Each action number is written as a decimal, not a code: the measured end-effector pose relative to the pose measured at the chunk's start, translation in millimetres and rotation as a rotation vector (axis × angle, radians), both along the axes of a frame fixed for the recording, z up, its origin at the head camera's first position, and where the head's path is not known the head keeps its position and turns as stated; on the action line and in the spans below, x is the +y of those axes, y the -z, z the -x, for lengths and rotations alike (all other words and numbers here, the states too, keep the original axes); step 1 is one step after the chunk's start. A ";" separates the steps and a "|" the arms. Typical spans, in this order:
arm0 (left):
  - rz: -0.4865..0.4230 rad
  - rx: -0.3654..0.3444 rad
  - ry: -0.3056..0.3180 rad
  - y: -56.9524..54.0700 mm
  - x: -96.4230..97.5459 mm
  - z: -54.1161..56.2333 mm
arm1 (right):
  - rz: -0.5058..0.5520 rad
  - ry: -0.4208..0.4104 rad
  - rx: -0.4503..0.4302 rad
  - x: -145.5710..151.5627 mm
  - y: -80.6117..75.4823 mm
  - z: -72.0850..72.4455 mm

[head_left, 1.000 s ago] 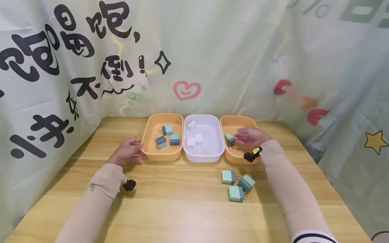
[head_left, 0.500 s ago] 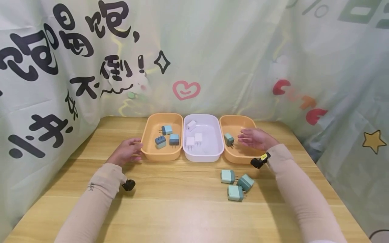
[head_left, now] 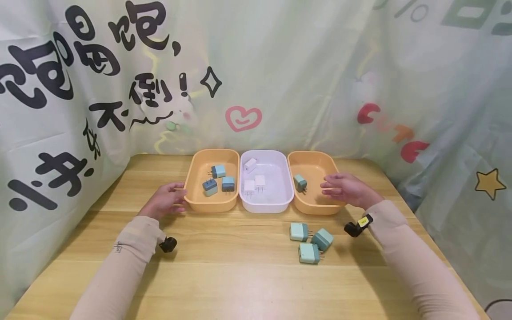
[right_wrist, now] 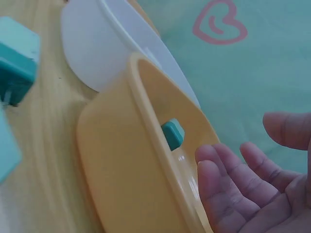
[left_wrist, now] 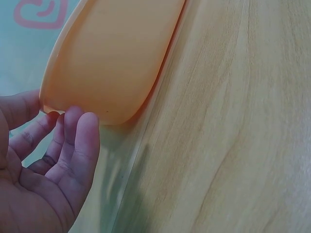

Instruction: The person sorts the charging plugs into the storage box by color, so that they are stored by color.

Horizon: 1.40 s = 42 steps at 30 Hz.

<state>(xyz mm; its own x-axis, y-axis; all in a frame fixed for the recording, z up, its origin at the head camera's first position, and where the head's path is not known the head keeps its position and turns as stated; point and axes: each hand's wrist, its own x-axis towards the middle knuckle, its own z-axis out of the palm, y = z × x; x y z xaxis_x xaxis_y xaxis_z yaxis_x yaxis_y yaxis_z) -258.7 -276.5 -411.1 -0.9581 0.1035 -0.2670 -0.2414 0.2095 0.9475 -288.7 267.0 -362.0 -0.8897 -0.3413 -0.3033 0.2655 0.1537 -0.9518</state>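
In the head view, three green plug chargers (head_left: 309, 253) lie on the wooden table (head_left: 224, 275), lower right of centre; a fourth green charger (head_left: 300, 182) sits in the orange tray (head_left: 320, 210) above. The right hand (head_left: 351, 190), empty, fingers loosely spread, hangs at that tray's right side: seemingly between placements, the next move calling for a reach down to the loose three. Open tabletop fills lower centre. Left wrist: the left hand (left_wrist: 51, 177) rests loose-fingered, unpinched, at another tray's (left_wrist: 116, 58) rounded end. Right wrist: a raised rim (right_wrist: 155, 128) slants between hand and left-edge chargers.

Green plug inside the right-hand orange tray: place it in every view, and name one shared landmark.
Head: green plug, right of centre, slightly below mid-height.
Left wrist: not in it.
Right wrist: just below and right of centre.
Landmark in all three: pink heart.
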 end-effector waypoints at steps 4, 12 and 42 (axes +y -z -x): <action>0.000 -0.002 0.005 -0.4 -0.5 0.0 | -0.026 -0.017 0.049 1.4 -3.6 -14.9; 0.004 0.004 0.006 0.9 -0.5 -0.5 | -0.084 -0.039 0.100 4.0 -3.1 -41.3; 0.006 -0.012 -0.001 -1.1 1.7 -0.2 | -0.254 -0.155 0.117 -3.6 35.9 -86.4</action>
